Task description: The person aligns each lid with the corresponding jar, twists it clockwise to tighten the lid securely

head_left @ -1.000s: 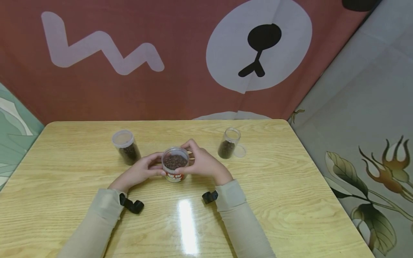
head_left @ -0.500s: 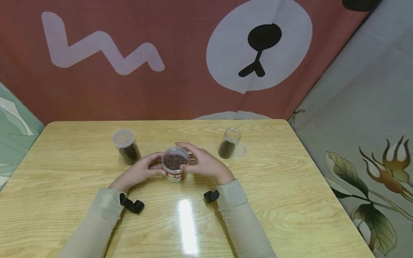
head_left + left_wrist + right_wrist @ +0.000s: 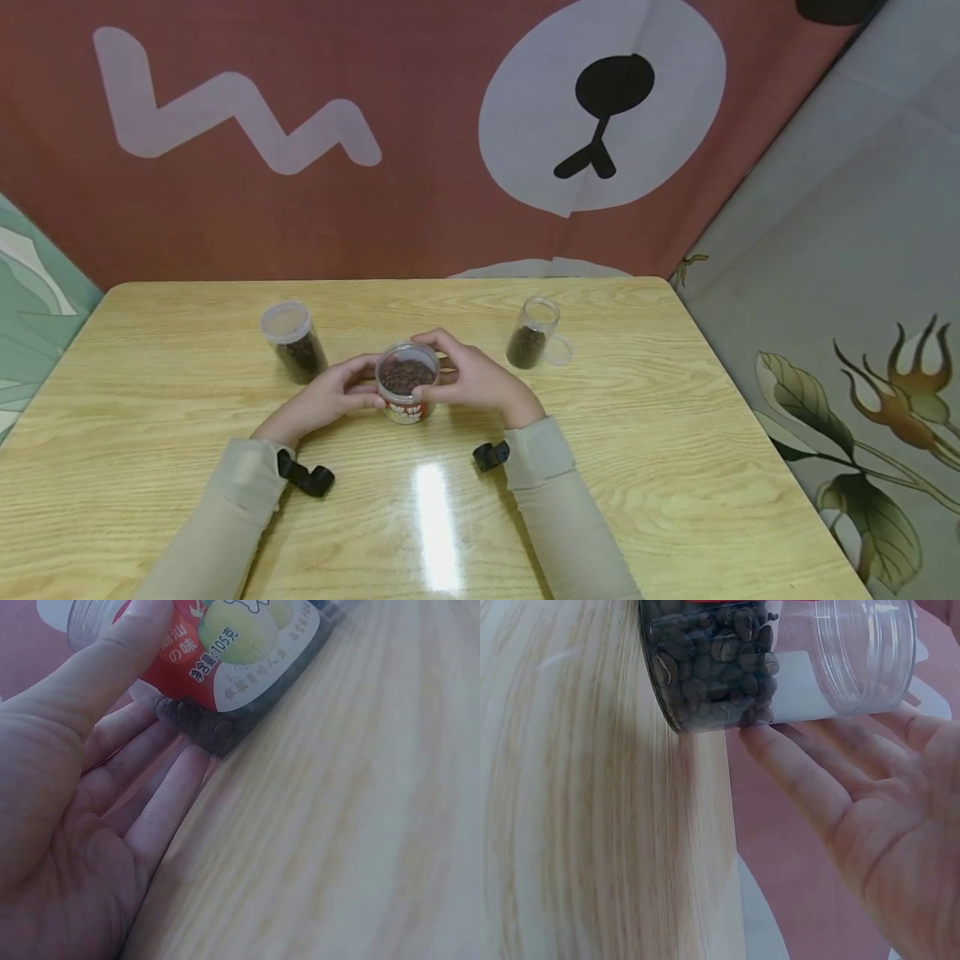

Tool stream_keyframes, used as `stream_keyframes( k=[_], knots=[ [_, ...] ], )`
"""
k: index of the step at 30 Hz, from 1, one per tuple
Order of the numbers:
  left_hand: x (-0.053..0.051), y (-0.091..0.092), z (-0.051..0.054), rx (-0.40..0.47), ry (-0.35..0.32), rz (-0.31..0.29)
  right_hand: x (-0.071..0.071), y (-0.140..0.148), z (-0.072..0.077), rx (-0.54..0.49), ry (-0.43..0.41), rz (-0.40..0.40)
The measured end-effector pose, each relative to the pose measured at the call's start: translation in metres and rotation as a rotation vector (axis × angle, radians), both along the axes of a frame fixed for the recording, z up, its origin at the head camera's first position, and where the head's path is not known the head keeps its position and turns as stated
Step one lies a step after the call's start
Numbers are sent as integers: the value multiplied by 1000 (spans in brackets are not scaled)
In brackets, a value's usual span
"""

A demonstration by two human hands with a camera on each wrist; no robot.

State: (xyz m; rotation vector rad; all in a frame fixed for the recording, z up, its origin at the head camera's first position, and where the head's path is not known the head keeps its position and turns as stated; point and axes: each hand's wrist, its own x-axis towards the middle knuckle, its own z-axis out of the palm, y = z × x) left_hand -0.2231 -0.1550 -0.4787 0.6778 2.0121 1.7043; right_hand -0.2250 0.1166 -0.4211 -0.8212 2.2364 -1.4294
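Observation:
A clear, wide-mouthed plastic jar point(image 3: 405, 412) stands uncovered on the table, part filled with brown coffee beans point(image 3: 712, 667). It carries a red label point(image 3: 240, 637) with green fruit on it. My left hand point(image 3: 327, 397) holds the jar from the left, thumb in front and fingers behind. From the other side my right hand point(image 3: 483, 382) grips it, its thumb at the near side by the rim and its index finger at the far rim. The right hand's other fingertips lie against the wall in the right wrist view.
A taller lidded jar point(image 3: 302, 358) of dark beans stands behind my left hand. At the back right is a lidless jar point(image 3: 527, 346) of dark beans, with a clear round lid point(image 3: 558, 352) lying beside it. A printed cloth point(image 3: 420, 217) hangs behind the wooden table point(image 3: 637, 467).
My right hand has shifted slightly on the jar, its index finger and thumb changing place along the rim. The left hand and the jar stay where they were.

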Motion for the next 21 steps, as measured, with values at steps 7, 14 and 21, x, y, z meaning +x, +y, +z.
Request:
stream_keyframes(
  k=[7, 14, 21],
  knots=[
    [0, 1, 0, 18, -7, -1, 2, -3, 1, 10, -3, -58],
    [0, 2, 1, 24, -15, -4, 3, -3, 0, 41, 3, -95],
    [0, 2, 0, 27, -16, -4, 2, 1, 1, -9, -17, -41]
  ],
)
